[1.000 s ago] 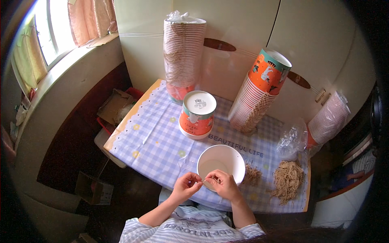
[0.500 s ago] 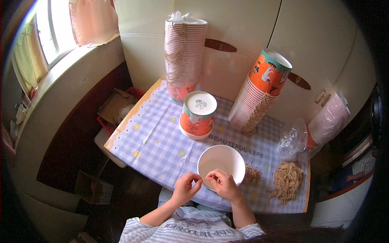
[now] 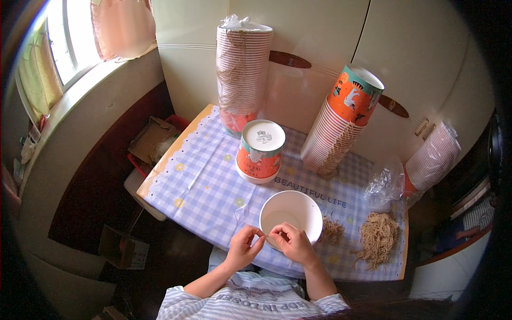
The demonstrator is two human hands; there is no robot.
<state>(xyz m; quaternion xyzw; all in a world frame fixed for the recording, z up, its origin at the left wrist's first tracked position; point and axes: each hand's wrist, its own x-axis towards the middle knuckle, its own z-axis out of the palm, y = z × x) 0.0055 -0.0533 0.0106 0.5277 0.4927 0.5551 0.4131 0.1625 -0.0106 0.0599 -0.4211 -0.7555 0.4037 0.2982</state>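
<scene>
My left hand (image 3: 246,248) and my right hand (image 3: 290,244) meet fingertip to fingertip over the near rim of a white-lined paper bucket (image 3: 303,213). Both are closed in a pinch on a thin, short strand that looks like twine; most of it is hidden by my fingers. The bucket's mouth faces up toward me near the table's front edge. Right beside it lies a small bunch of brown twine (image 3: 333,230), and farther right a larger heap of twine (image 3: 379,238). Beyond the bucket, an orange and teal paper bucket (image 3: 258,162) stands upside down, white base up.
On the checked tablecloth (image 3: 200,176) stand a tall bagged stack of buckets (image 3: 242,74) and a leaning stack with twine loops (image 3: 333,136). At right are another wrapped stack (image 3: 433,157) and a crumpled clear bag (image 3: 385,184). Cabinet doors (image 3: 314,32) rise behind.
My fingertips have shifted slightly and the strand between them shows less. The buckets, stacks and twine stay where they were.
</scene>
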